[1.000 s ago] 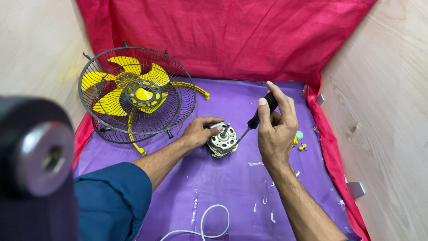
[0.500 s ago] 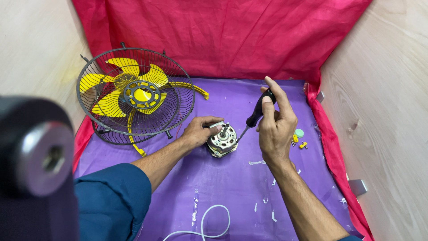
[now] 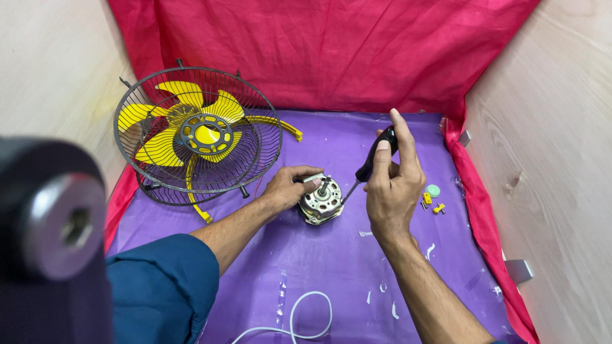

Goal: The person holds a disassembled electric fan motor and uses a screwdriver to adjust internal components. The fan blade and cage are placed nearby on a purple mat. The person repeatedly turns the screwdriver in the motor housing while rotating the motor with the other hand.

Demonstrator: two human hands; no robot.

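The left hand (image 3: 287, 188) steadies the bare fan motor (image 3: 320, 201) on the purple tabletop (image 3: 306, 255), while right-hand fingers (image 3: 382, 156) wrap the screwdriver (image 3: 371, 164), tip at its casing, small yellow parts (image 3: 433, 202) already loose beside it.

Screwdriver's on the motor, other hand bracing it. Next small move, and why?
Probably seat the tip and turn. The right hand angles the black-handled screwdriver down at the motor rim, and the left hand already steadies the motor on the purple sheet.
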